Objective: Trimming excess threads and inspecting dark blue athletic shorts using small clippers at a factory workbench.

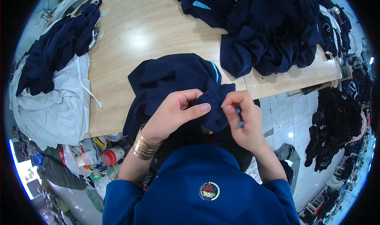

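Note:
A navy garment with a light blue stripe lies bunched at the table's near edge, part of it hanging over. My left hand, with gold bangles at the wrist, is closed on its gathered, elastic-looking band, thumb on top. Just right of that band, my right hand is curled, its thumb and forefinger pinched close to the cloth. Bits of a small blue object show between its curled fingers; the rest is hidden in the palm. Whether the fingertips pinch a thread cannot be made out.
A large heap of navy garments covers the far right of the wooden table. White cloth and another navy garment lie at the left. Below the left edge are a red-lidded bottle and bags. Dark clothes hang at right.

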`<action>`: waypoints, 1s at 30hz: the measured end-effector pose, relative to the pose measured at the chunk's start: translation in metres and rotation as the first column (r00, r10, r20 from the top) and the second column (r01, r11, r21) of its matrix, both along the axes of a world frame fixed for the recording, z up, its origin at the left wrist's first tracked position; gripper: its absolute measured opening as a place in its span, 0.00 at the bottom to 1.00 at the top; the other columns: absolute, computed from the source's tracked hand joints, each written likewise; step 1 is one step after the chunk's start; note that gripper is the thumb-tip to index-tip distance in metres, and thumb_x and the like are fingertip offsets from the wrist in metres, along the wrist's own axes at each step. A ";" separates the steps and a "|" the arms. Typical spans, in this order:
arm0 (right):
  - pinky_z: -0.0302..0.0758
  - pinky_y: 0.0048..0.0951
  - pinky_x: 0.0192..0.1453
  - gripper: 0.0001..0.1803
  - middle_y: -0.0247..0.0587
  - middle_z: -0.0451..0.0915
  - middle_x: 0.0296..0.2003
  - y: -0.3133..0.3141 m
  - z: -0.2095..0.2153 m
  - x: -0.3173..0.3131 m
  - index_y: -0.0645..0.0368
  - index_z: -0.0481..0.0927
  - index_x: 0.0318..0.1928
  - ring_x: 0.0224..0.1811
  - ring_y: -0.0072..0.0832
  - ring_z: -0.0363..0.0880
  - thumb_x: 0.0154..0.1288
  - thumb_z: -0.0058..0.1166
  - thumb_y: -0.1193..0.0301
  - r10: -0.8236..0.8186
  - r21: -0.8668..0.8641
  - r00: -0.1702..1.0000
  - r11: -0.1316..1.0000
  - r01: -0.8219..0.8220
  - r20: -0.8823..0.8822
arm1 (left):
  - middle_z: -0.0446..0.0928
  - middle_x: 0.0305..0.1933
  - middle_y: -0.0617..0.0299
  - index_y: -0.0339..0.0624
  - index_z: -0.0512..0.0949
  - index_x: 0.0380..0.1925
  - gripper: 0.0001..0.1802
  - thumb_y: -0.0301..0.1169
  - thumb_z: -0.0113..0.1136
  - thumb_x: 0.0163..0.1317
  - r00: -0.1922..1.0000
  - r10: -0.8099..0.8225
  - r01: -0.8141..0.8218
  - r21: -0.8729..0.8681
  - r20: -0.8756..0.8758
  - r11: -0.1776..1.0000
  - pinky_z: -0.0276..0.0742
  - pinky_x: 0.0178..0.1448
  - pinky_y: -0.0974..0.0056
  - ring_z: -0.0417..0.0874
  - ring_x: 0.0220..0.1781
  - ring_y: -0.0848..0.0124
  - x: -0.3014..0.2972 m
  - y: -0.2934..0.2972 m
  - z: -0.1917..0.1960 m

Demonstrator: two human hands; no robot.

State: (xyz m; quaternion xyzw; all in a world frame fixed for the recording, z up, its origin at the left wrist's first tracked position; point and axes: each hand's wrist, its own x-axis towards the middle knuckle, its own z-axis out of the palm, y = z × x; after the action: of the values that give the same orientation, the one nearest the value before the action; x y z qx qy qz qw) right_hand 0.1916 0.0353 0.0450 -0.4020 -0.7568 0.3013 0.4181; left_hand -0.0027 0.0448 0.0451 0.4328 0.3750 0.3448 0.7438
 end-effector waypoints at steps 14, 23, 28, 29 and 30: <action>0.68 0.23 0.26 0.19 0.34 0.75 0.25 0.000 0.043 0.019 0.57 0.75 0.40 0.25 0.25 0.75 0.51 0.65 0.62 -0.078 -0.054 0.940 0.993 0.101 0.332 | 0.78 0.34 0.65 0.36 0.77 0.36 0.11 0.34 0.56 0.62 0.999 -0.006 0.005 0.024 0.052 1.000 0.72 0.46 0.74 0.76 0.36 0.80 -0.008 0.000 0.002; 0.69 0.24 0.25 0.17 0.37 0.78 0.28 -0.001 0.043 0.013 0.58 0.76 0.37 0.23 0.27 0.76 0.50 0.66 0.64 -0.079 0.044 0.939 0.997 0.068 0.333 | 0.78 0.33 0.66 0.37 0.77 0.36 0.11 0.34 0.57 0.62 0.998 -0.009 0.007 0.028 0.055 1.000 0.70 0.42 0.76 0.74 0.34 0.83 -0.008 -0.001 0.001; 0.69 0.23 0.25 0.16 0.36 0.78 0.27 0.000 0.044 0.015 0.58 0.76 0.36 0.23 0.27 0.76 0.51 0.65 0.63 -0.030 -0.004 0.946 0.999 0.033 0.321 | 0.77 0.31 0.68 0.38 0.77 0.35 0.11 0.35 0.58 0.61 1.000 0.002 -0.004 0.050 0.027 0.999 0.68 0.39 0.78 0.72 0.32 0.84 -0.007 -0.002 0.000; 0.69 0.23 0.25 0.16 0.36 0.78 0.26 0.001 0.044 0.016 0.58 0.76 0.36 0.23 0.27 0.76 0.51 0.64 0.63 0.006 -0.024 0.954 1.000 0.001 0.300 | 0.77 0.31 0.68 0.38 0.77 0.35 0.11 0.35 0.58 0.62 1.000 -0.010 0.009 0.055 0.026 0.998 0.68 0.39 0.78 0.72 0.32 0.84 -0.006 -0.002 -0.001; 0.69 0.23 0.25 0.16 0.36 0.78 0.26 0.003 0.042 0.017 0.58 0.76 0.36 0.23 0.27 0.76 0.51 0.64 0.63 0.006 -0.024 0.954 1.000 0.001 0.300 | 0.77 0.31 0.68 0.38 0.77 0.35 0.11 0.36 0.58 0.62 0.999 -0.023 0.021 0.059 0.026 0.998 0.68 0.39 0.78 0.72 0.32 0.84 -0.006 -0.002 -0.001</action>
State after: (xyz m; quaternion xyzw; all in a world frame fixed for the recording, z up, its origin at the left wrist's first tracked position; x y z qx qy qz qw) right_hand 0.2085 0.0378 0.0870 -0.4471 -0.8084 0.2465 0.2929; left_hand -0.0088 0.0432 0.0442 0.4541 0.3501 0.3532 0.7392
